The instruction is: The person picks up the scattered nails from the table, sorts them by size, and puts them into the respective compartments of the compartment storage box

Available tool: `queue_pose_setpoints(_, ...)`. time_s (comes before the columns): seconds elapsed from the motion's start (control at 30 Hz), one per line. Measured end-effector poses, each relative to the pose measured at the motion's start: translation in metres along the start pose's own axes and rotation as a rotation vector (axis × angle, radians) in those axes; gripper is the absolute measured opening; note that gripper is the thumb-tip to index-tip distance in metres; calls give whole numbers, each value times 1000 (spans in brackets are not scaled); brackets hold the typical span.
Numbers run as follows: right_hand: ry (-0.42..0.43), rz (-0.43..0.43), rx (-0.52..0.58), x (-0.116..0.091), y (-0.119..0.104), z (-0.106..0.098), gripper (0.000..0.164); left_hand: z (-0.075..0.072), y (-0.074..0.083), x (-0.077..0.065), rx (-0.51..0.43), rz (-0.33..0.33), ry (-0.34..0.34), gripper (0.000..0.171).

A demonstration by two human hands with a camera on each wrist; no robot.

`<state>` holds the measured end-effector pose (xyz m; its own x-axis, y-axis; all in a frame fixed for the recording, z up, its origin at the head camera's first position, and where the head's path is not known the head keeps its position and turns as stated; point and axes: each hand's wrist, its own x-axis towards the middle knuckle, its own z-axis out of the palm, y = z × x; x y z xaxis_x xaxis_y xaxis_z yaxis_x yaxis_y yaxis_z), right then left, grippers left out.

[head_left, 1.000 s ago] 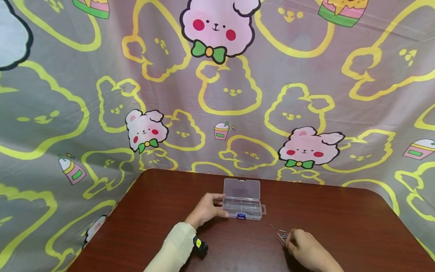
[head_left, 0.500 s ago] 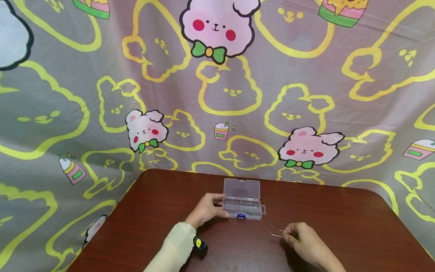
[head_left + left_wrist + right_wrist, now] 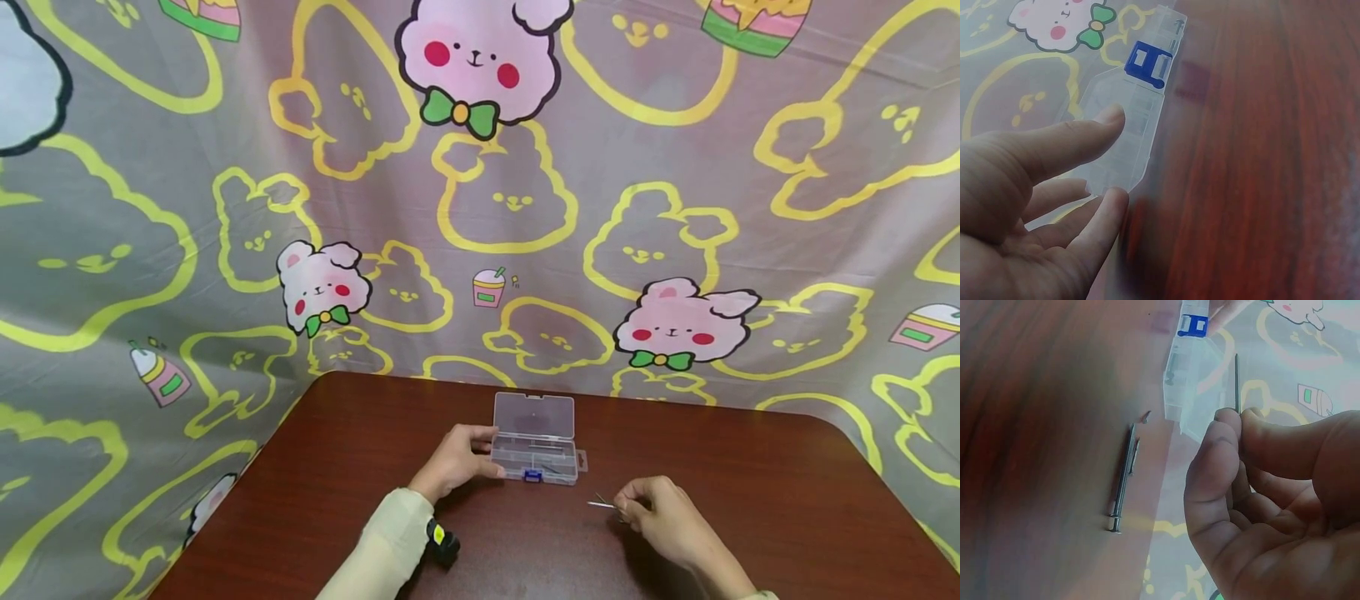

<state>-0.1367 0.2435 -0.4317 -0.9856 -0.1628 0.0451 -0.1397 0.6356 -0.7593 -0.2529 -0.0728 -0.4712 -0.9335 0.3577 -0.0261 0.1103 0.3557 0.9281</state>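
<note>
While the left hand (image 3: 455,463) holds the left end of the box (image 3: 517,457) between thumb and fingers, the right hand (image 3: 663,512) pinches a nail (image 3: 1237,381) between thumb and fingertips, above the table (image 3: 360,450). The box sits on the table, lid (image 3: 534,415) tilted back. Near it, two long nails (image 3: 1124,475), a shorter piece (image 3: 1135,457) and a tiny piece (image 3: 1147,417) lie loose.
</note>
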Motion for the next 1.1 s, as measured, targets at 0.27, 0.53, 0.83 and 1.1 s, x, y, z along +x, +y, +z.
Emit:
queue_pose_setpoints(0.27, -9, -3, 71, 12, 0, 1, 17, 0, 2, 0, 5, 3, 4, 70)
queue_pose_setpoints(0.53, -1, 39, 143, 20, -2, 4, 17, -1, 1, 0, 10, 13, -5, 70)
queue_pose_setpoints(0.83, 0, 37, 159, 26, -7, 6, 20, -1, 1, -1, 2, 14, -12, 71)
queue_pose_setpoints(1.1, 7, 77, 186, 32, -8, 8, 18, -2, 2, -1, -8, 20, -11, 71)
